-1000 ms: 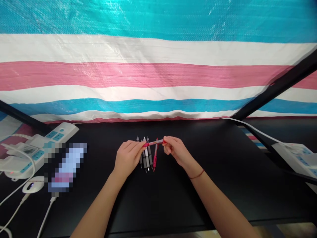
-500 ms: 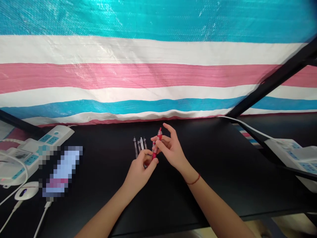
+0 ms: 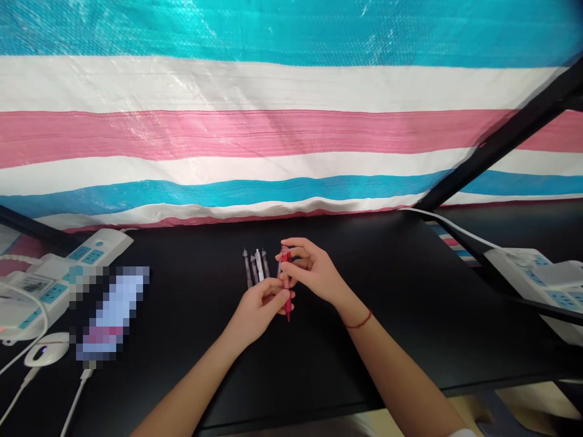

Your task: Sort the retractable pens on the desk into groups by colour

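A red pen is held nearly upright between both hands above the dark table, its tip pointing down toward me. My left hand pinches the lower barrel between thumb and fingers. Around the upper part close the thumb and fingers of my right hand, with the index finger at the pen's top end. Several clear and dark pens lie side by side just beyond my left hand, their lower ends partly hidden by it. A clear pen-like piece beside the red pen is partly covered by my right fingers.
A white power strip, a blurred-out phone on a cable and a white oval device are at left. Another power strip stands at right, beyond a black frame bar. A striped tarp hangs behind the black table.
The red pen has turned more upright, its tip now showing below my left hand. My right index finger has come down onto the pen's top end. The view has shifted slightly.
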`<action>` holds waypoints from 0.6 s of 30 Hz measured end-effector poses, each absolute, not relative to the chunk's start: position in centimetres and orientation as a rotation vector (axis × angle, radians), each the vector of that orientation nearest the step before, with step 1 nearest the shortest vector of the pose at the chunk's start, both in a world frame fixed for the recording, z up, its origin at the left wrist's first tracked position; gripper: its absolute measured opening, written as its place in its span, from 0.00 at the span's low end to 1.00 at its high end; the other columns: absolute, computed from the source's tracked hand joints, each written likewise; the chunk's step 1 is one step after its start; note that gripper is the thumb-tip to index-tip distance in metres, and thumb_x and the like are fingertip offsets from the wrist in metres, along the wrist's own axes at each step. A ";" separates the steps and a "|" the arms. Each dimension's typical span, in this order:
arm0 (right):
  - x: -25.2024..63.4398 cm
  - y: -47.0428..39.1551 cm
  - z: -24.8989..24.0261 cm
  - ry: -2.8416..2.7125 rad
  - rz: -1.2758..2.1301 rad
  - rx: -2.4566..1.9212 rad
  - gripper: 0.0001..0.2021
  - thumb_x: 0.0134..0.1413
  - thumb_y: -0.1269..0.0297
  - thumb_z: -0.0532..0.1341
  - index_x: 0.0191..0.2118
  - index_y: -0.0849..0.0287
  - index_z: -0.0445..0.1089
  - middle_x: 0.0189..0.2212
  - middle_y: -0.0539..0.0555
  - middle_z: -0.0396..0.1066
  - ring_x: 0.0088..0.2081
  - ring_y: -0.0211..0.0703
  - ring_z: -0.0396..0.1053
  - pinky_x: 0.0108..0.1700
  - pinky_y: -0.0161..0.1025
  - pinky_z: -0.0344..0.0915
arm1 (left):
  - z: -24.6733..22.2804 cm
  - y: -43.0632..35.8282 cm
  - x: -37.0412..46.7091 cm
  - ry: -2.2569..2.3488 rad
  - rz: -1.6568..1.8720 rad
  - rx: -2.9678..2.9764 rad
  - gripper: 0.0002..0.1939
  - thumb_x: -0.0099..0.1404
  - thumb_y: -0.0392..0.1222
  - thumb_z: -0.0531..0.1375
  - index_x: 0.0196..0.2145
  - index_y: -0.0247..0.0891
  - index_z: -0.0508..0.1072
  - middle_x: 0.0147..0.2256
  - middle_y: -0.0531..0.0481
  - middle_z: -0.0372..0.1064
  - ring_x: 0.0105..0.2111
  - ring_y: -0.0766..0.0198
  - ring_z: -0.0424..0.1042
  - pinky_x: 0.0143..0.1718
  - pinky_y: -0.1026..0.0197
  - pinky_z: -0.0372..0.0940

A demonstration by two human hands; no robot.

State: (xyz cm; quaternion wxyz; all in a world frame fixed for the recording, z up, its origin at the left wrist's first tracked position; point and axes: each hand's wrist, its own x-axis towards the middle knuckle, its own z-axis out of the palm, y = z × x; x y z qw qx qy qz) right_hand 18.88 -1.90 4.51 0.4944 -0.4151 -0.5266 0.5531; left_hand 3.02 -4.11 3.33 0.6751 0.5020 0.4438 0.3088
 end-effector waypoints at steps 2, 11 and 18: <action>18.8 -1.7 4.4 -1.236 1.365 -1.012 0.17 0.47 0.64 0.65 0.44 0.57 0.67 0.34 0.52 0.71 0.26 0.37 0.73 0.26 0.36 0.73 | 3.2 -4.1 3.1 0.998 0.701 1.094 0.20 0.54 0.52 0.65 0.38 0.34 0.71 0.36 0.44 0.75 0.32 0.61 0.75 0.35 0.58 0.70; 18.5 -1.2 3.2 -1.117 1.401 -1.021 0.19 0.43 0.62 0.68 0.43 0.57 0.68 0.31 0.50 0.72 0.26 0.38 0.73 0.23 0.34 0.72 | 3.1 -4.3 3.3 1.021 0.761 1.051 0.20 0.52 0.54 0.67 0.32 0.34 0.69 0.32 0.46 0.74 0.28 0.64 0.73 0.31 0.60 0.70; 18.6 -1.1 3.1 -1.117 1.403 -1.019 0.19 0.42 0.63 0.68 0.43 0.57 0.69 0.31 0.50 0.72 0.26 0.38 0.74 0.23 0.34 0.73 | 3.1 -4.3 3.2 1.012 0.749 1.060 0.21 0.52 0.54 0.66 0.33 0.34 0.69 0.33 0.46 0.74 0.29 0.63 0.74 0.30 0.61 0.70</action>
